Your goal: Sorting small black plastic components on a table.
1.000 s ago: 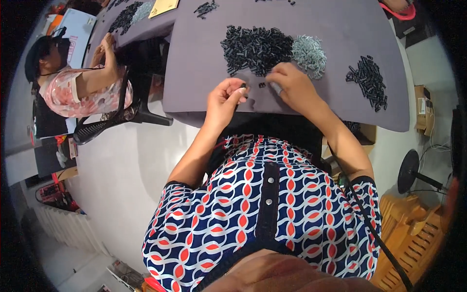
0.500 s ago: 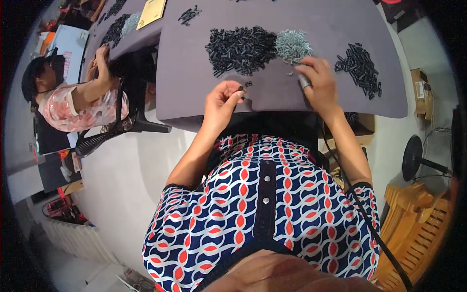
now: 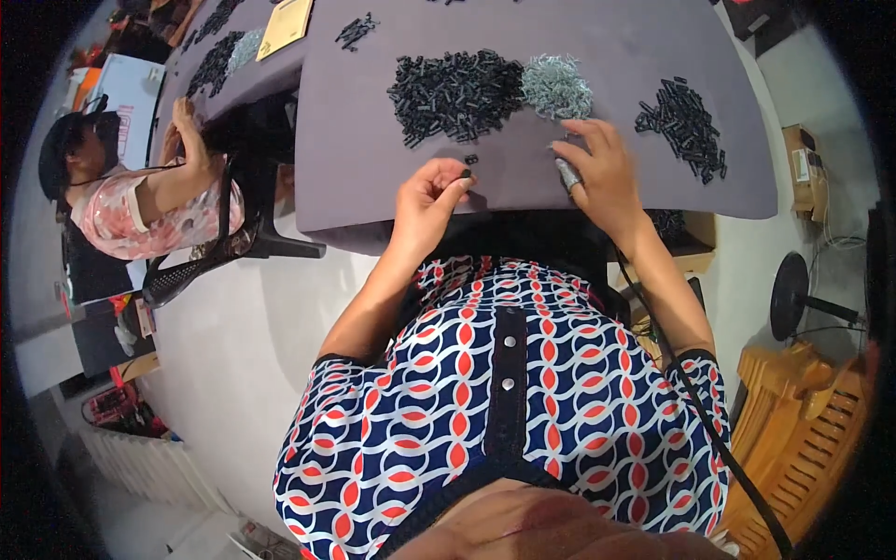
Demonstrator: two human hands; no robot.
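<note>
With fingers half-curled and grip unclear on the right hand, leaves the black pile for the near edge of the silver pile, seemingly switching parts; in the left hand, keeps a small black piece pinched.

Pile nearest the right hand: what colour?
The pile is silvery grey; best in head view.

In the middle of the frame, the left hand mostly hides a small black piece. The silvery pile's pieces are too small to identify. The upper edge crops a yellow sheet; the lower-right rim, a wooden chair.
</note>
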